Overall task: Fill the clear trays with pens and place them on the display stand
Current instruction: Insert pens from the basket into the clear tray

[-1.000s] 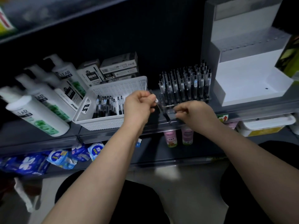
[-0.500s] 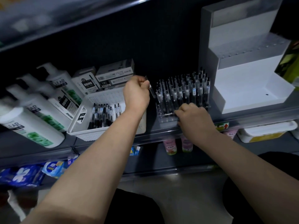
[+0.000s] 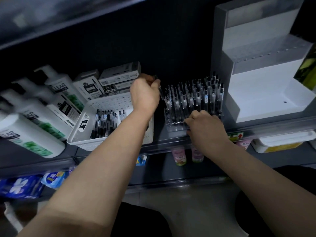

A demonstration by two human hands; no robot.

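Tray (image 3: 176, 128) sits on the shelf (image 3: 159, 134) between the basket (image 3: 111, 103) and the stand (image 3: 266, 100), not yet on the stand. It looks close to full. Standing pens (image 3: 193, 100) crowd the back and middle rows, while the front strip by our right hand (image 3: 206, 132) looks bare.

Our left hand (image 3: 145, 94) is curled round one pen (image 3: 160, 92), held just beside the tray's back left corner with the shaft slanting down toward the rows. Our right hand grips the tray's front edge, fingers curled over the rim.

We judge the step in hand to be seating this pen in a free hole. We cannot tell whether a gap is open at the back left, where the pen hangs now. The empty holes we can make out lie at the front, so we should pick the target before lowering.

To do it well, we bring the pen upright first, set its tip over the hole and push straight down. A slanted entry would rake the neighbours and tilt them. The tray looks light and top-heavy with so many pens, so the right hand should hold it down firmly and stay clear of the hole we choose.

More loose pens (image 3: 106, 124) wait in the basket for the front row.
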